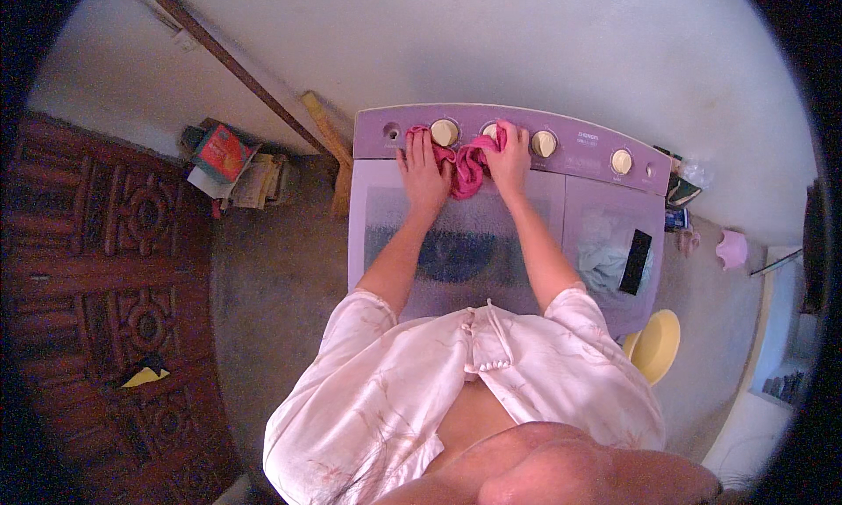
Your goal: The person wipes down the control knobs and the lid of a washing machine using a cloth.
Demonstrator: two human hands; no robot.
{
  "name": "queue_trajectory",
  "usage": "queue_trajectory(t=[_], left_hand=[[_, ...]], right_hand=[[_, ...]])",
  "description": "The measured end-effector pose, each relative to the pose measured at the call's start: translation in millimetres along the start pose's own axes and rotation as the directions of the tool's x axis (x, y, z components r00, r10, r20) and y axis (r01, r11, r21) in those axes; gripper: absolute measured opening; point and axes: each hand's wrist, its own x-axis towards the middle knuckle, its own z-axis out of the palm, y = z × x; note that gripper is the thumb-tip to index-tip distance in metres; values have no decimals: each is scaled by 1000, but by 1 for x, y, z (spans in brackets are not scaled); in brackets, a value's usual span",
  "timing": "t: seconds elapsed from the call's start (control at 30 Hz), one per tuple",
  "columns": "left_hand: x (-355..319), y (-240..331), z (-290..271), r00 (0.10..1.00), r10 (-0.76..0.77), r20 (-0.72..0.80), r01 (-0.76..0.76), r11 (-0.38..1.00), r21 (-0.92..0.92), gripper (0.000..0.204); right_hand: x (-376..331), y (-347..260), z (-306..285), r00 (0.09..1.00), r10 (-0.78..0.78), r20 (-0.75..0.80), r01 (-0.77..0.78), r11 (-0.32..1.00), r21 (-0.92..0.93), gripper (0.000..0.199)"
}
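Note:
A bunched pink cloth (469,174) lies against the purple control panel (574,159) of a twin-tub washing machine, between my two hands. My left hand (424,174) presses one end of it to the panel, fingers held together over the cloth beside a cream knob (445,132). With bent fingers my right hand (509,161) grips the other end, partly covering a second knob. Just right of that hand is another cream knob (544,143). Below the cloth is the see-through wash lid (474,242), partly hidden by my forearms.
The smaller lid (605,251) at right shows pale fabric beneath and a black strip (635,261). A yellow basin (656,347) stands at lower right, a pink container (731,250) beyond. At left are a broom (340,185), stacked papers (259,182) and a carved wooden door (132,268).

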Motion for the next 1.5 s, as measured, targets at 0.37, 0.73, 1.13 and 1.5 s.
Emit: queue_trajectory(t=[0.37, 0.73, 1.13, 1.5], left_hand=[[4, 0, -2, 999, 23, -42, -24, 999, -28, 80], [0, 5, -5, 1000, -17, 6, 18, 998, -56, 79], [3, 6, -5, 1000, 16, -4, -16, 998, -64, 78], [2, 2, -5, 1000, 14, -15, -15, 998, -59, 76]], right_hand=[[22, 0, 8, 989, 112, 96, -110, 994, -29, 47], [13, 2, 3, 992, 101, 78, -105, 993, 50, 45], [19, 15, 0, 994, 98, 44, -101, 992, 76, 33], [8, 30, -4, 954, 274, 122, -295, 929, 221, 26]])
